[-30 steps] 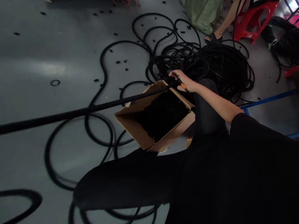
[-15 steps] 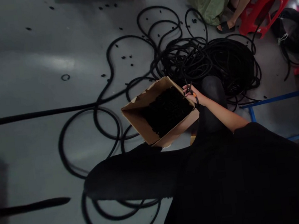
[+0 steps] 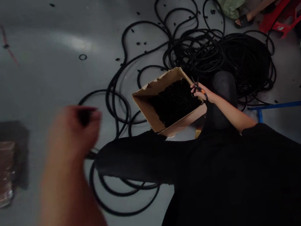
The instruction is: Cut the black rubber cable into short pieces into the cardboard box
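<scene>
Here's the left hand, a blur at centre left, fingers curled in; whether it grips anything, I can't tell. The right hand, well apart, is closed round orange-and-black-handled snips, slim metal blades pointing up the frame, seemingly kept ready beside the carton's rim. That torn-edged cardboard carton sits mid-frame between the dark-trousered legs, apparently for easy reach, matte black pieces heaped inside. Beyond, smooth, round black tubing or cable tangles upper right, loops sprawling left across glossy grey floor.
</scene>
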The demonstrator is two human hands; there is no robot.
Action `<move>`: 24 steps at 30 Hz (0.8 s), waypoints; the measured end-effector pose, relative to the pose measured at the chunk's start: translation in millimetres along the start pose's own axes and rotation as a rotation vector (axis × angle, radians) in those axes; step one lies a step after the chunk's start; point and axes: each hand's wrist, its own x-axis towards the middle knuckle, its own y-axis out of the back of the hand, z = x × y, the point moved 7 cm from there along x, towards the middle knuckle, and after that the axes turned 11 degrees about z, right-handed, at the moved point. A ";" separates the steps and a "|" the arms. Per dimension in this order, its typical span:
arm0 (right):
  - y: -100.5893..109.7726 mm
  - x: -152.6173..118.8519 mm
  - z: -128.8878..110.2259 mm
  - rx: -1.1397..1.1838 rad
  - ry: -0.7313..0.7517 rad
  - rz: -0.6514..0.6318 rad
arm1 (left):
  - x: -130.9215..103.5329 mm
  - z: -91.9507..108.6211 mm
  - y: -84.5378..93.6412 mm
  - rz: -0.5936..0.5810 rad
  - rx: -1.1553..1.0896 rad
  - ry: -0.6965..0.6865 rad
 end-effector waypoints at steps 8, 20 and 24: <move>-57.9 -30.7 1.9 -0.039 -0.038 -0.260 | -46.5 115.9 -185.0 -0.415 -0.684 -0.083; -71.1 -49.9 48.0 0.194 -0.542 -0.260 | -97.8 112.3 -285.2 -0.453 -0.986 0.278; -75.9 -50.5 45.2 0.162 -0.548 -0.286 | -97.6 98.6 -279.2 -0.478 -0.786 0.181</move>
